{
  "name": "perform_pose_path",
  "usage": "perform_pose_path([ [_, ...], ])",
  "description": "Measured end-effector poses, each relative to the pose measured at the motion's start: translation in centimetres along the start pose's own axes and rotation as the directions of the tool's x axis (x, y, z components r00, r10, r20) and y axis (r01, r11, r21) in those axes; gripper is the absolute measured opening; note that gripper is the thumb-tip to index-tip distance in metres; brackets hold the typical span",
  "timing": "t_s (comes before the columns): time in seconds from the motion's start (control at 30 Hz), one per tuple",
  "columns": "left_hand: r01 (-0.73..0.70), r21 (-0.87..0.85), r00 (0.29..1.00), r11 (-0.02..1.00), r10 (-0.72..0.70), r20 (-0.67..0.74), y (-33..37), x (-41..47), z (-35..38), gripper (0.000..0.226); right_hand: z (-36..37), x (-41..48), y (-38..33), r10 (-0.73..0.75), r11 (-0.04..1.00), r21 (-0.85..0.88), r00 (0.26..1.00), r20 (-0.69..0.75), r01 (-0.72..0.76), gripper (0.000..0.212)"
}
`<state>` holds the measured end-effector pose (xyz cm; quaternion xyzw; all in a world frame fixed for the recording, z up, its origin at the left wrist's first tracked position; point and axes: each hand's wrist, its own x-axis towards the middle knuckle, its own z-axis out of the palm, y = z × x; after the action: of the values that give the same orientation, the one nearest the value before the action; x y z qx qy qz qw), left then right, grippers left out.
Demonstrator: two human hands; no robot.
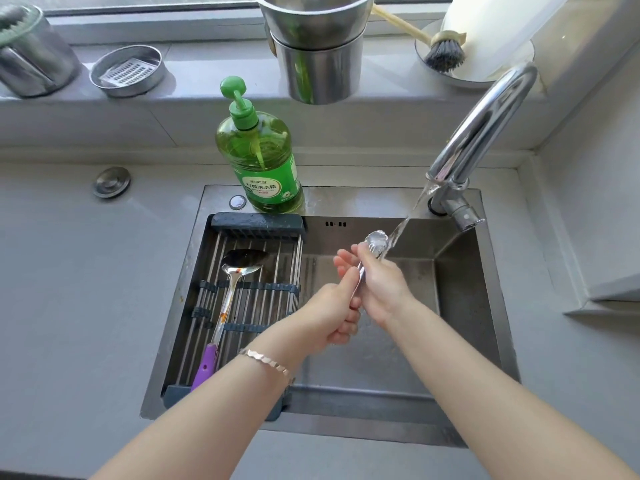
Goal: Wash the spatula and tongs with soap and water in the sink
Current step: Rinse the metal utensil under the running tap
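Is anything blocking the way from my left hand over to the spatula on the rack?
Nothing visible does. The spatula lies alone on the drying rack, open from above. But the left hand and right hand both hold the tongs under the water.

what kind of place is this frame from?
Most likely a home kitchen: a steel sink under a running faucet, a green pump bottle of dish soap on its rim, and a dish brush on the windowsill.

**Bright daylight, wide-angle warp**

You get soft, even daylight from the window (145,3) up top. Glare streaks the faucet (485,123); shadows stay faint. Edges bow outward, sill items are slightly soft, and the water stream (412,209) is motion-blurred.
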<state>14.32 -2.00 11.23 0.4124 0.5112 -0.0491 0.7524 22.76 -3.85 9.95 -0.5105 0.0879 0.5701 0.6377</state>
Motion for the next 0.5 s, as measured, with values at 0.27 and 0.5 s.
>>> perform_pose_path([
  [0.27, -0.152, 0.788, 0.945, 0.596, 0.321, -0.061, 1.8, 1.0, 1.7, 0.035, -1.0, 1.2, -1.8, 0.046, 0.981, 0.196, 0.956, -0.289, 0.012, 0.036],
  [0.5, -0.006, 1.000, 0.813, 0.012, 0.582, -0.002, 2.7, 3.3, 3.3, 0.038, -2.8, 1.0, -2.6, -0.085, 0.989, 0.103, 0.973, -0.213, 0.109, 0.032],
])
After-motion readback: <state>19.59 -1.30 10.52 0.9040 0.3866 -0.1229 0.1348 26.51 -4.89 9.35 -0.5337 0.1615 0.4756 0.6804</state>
